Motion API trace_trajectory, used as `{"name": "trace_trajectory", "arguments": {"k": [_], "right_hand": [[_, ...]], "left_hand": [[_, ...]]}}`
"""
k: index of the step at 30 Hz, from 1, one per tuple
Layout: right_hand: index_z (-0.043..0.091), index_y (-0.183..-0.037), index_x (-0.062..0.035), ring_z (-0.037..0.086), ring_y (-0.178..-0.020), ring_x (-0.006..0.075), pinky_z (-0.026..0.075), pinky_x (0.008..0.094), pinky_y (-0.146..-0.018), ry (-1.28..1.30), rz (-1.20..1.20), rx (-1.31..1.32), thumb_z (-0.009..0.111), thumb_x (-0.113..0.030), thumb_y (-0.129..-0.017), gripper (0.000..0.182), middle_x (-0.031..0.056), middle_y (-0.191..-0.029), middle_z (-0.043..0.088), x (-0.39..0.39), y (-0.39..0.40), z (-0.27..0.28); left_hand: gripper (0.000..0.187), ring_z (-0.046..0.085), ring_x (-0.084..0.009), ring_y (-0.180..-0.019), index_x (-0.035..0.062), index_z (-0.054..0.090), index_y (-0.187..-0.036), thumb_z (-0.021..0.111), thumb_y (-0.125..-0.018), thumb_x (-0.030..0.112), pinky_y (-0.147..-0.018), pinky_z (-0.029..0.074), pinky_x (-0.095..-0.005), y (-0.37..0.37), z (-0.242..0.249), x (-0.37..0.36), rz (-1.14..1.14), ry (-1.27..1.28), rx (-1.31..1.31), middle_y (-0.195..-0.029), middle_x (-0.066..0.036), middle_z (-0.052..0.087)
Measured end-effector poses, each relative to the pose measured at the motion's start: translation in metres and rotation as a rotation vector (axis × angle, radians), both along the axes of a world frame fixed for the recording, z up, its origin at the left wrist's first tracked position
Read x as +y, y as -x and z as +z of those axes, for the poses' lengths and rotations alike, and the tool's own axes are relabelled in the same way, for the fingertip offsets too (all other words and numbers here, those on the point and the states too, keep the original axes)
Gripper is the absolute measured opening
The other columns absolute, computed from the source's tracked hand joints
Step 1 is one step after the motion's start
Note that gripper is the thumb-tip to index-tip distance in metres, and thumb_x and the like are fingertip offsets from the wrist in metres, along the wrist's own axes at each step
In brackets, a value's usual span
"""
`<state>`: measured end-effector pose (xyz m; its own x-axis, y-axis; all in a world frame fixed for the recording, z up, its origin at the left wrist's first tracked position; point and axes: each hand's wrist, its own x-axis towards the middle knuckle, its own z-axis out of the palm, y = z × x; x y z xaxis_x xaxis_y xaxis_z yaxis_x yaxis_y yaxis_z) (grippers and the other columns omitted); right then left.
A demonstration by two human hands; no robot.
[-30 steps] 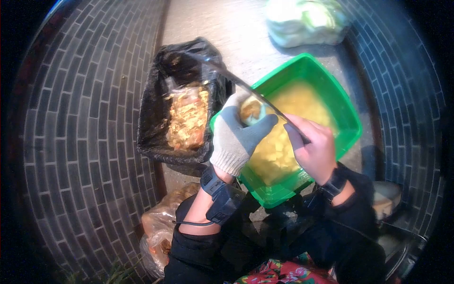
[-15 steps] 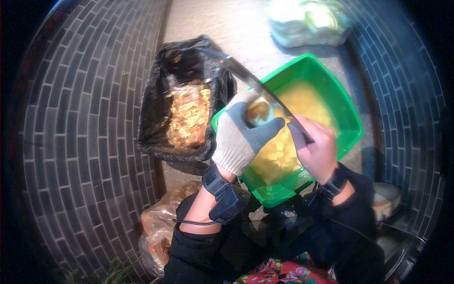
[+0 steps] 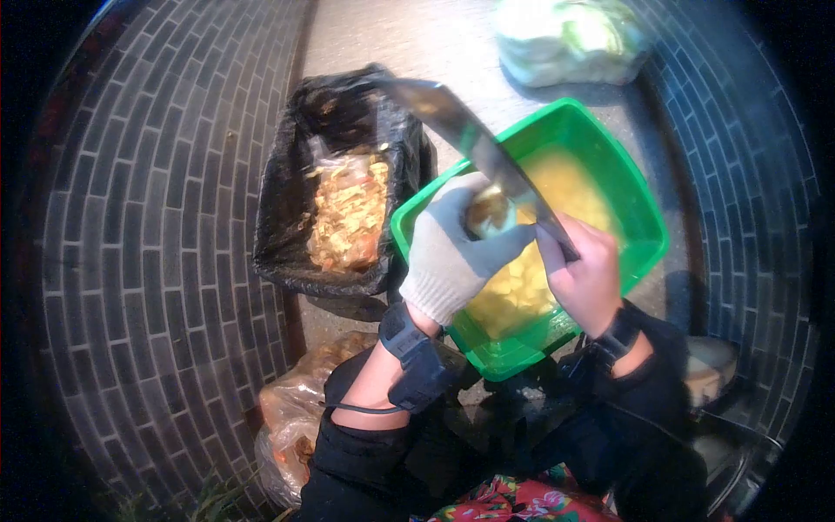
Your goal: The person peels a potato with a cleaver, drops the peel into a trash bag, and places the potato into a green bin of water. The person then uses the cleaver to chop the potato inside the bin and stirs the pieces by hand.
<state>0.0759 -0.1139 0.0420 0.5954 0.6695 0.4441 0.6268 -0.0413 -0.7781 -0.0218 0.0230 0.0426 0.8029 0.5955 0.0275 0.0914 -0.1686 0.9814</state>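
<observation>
A round brown-and-white vegetable (image 3: 489,211) sits in my left hand (image 3: 457,252), which wears a pale grey-coated knit glove with its fingers curled around it. My bare right hand (image 3: 584,274) is closed on the handle of a large kitchen knife (image 3: 474,135). The long blade slants up and left, above the gloved fingers and close to the vegetable; whether it touches cannot be made out. Beneath both hands stands a green basin (image 3: 639,183) with many pale yellow cut pieces (image 3: 522,291) in cloudy liquid.
Left of the basin is a container lined with a black bag (image 3: 283,217), holding peelings (image 3: 348,209). A clear bag (image 3: 291,400) lies at lower left. A white-green plastic bundle (image 3: 570,43) sits at the top. Brick surfaces (image 3: 165,217) flank both sides.
My left hand has shifted slightly right with the vegetable. The knife blade has turned, showing more of its broad face, and its tip sits a little higher. My right hand stays nearly in place.
</observation>
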Motion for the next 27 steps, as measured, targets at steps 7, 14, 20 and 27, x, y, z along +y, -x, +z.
{"name": "trace_trajectory", "arguments": {"k": [7, 14, 20, 27], "right_hand": [[0.068, -0.102, -0.0041, 0.068, -0.074, 0.0320, 0.053, 0.0349, -0.063, 0.058, 0.019, -0.020, 0.064, -0.001, -0.082, 0.020, 0.0185, -0.089, 0.068, -0.002, -0.001, 0.001], [0.068, -0.101, -0.0045, 0.066, -0.070, 0.0310, 0.052, 0.0351, -0.060, 0.047, 0.062, -0.018, 0.064, -0.001, -0.082, 0.020, 0.0169, -0.086, 0.067, -0.001, -0.007, 0.004], [0.066, -0.107, -0.0087, 0.064, -0.066, 0.0297, 0.050, 0.0369, -0.057, 0.010, 0.063, -0.163, 0.064, -0.001, -0.078, 0.030, 0.0138, -0.079, 0.065, -0.002, -0.009, -0.001], [0.065, -0.117, -0.0144, 0.062, -0.064, 0.0281, 0.049, 0.0374, -0.055, 0.155, 0.100, -0.228, 0.065, -0.001, -0.074, 0.045, 0.0108, -0.075, 0.063, -0.005, -0.010, 0.002]], "left_hand": [[0.047, 0.059, -0.0118, -0.088, 0.0008, 0.059, -0.111, 0.077, -0.068, 0.006, -0.080, 0.048, -0.0263, 0.005, -0.003, 0.007, -0.081, -0.345, 0.051, -0.096, -0.004, 0.061], [0.053, 0.055, -0.0093, -0.093, 0.0028, 0.054, -0.120, 0.073, -0.071, 0.002, -0.082, 0.047, -0.0260, 0.007, -0.001, 0.012, -0.085, -0.605, -0.039, -0.098, 0.000, 0.060], [0.051, 0.055, -0.0126, -0.088, 0.0068, 0.054, -0.119, 0.070, -0.071, 0.001, -0.075, 0.047, -0.0255, 0.006, 0.004, 0.005, -0.133, 0.073, 0.038, -0.095, -0.003, 0.056], [0.047, 0.057, -0.0129, -0.089, 0.0032, 0.055, -0.117, 0.069, -0.072, 0.000, -0.078, 0.046, -0.0265, 0.006, -0.015, 0.010, -0.127, -0.275, 0.017, -0.102, -0.007, 0.060]]}}
